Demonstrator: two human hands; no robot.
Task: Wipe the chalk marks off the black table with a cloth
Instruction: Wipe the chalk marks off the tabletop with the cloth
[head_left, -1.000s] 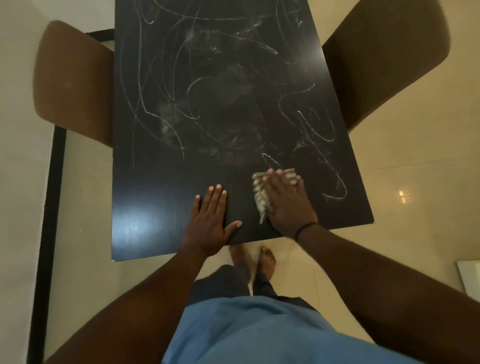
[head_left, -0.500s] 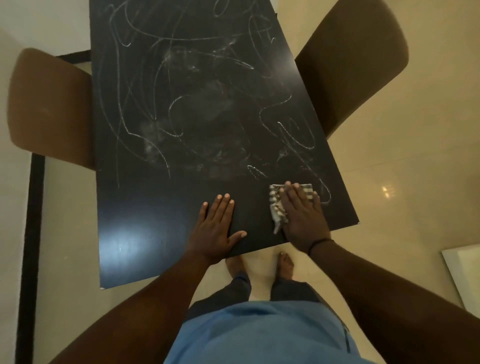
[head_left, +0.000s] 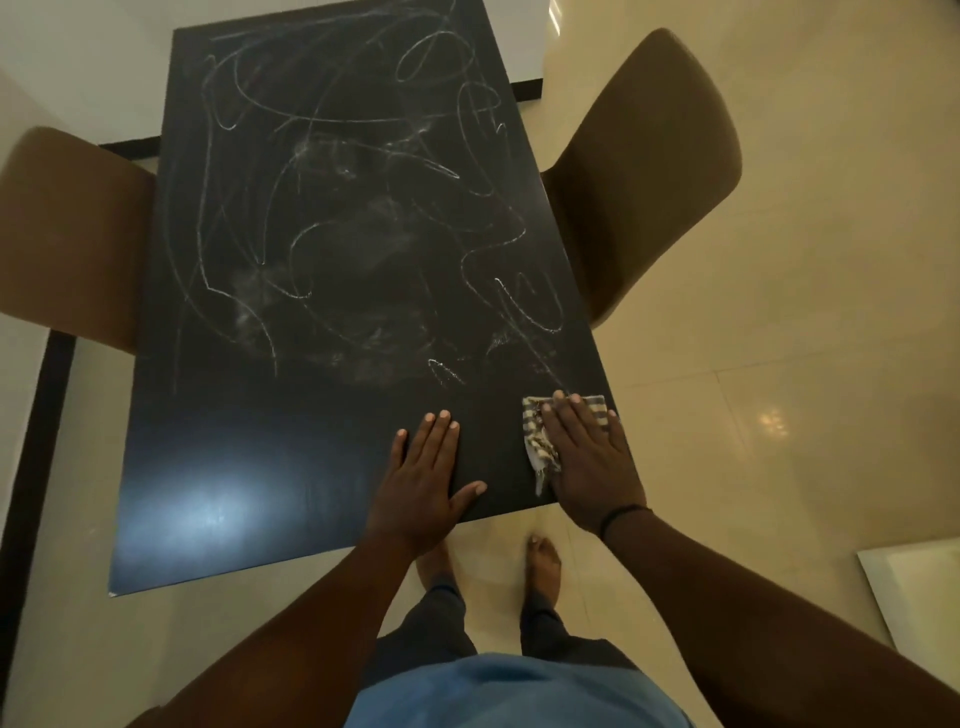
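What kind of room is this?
Probably a dining room at home. A black table has a brown chair on each side, the floor is shiny tile, and the person stands barefoot.

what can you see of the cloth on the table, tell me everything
The cloth is a small, crumpled piece of woven-looking fabric with dark and pale stripes or checks, frayed or fringed at its near end. It lies flat on the black table at the near right corner, close to the edge. The right hand presses on it with straight fingers, covering most of it; only its left strip and far corner show. The left hand lies apart from it.
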